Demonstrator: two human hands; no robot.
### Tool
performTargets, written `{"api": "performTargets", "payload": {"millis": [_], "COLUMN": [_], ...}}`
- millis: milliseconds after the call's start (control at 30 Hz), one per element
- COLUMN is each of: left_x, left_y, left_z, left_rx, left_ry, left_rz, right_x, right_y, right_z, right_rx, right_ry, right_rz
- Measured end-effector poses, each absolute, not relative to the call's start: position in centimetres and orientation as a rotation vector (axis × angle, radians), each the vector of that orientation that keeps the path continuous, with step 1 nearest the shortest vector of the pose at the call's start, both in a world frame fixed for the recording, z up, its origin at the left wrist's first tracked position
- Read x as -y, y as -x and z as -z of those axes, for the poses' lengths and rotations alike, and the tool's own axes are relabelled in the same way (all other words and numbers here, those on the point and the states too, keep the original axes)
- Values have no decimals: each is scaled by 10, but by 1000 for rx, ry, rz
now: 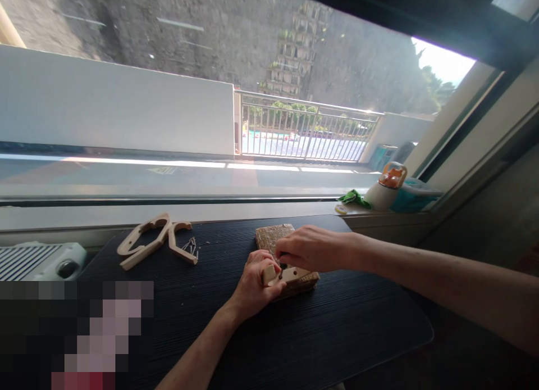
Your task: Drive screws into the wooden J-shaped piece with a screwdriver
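My left hand is closed around a pale wooden piece with a round hole in it. The piece rests on a brown, rough-textured block on the dark table. Just above the wood, my right hand is closed in a pinch. A small dark tip shows beneath its fingers; the rest of that thing is hidden. To the left lie curved wooden parts, one a looped frame and one a smaller angled piece. Several screws are scattered beside the angled piece.
The black table has rounded corners. Behind it runs a window sill with a green cloth, a white container with an orange top and a teal box. A white slatted appliance stands at left.
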State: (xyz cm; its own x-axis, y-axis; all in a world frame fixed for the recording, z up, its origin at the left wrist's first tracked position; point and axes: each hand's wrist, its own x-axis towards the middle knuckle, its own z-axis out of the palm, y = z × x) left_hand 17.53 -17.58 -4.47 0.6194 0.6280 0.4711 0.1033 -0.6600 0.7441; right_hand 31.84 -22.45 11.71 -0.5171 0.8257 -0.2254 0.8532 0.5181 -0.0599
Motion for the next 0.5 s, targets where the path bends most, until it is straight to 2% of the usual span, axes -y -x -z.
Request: {"api": "performTargets", "payload": {"millis": [233,500], "left_x": [176,178], "left_y": [-175,-174], "left_z": [45,38], "left_rx": [-585,-581], "left_ry": [-2166,-2162], "left_rz": [-975,-944], "right_x": [223,234], "right_y": [-312,-311], "right_z": [-108,-130], "right_rx": [-2478,-2598], "right_ry": [-1650,-1422], "right_rz": [-29,51]}}
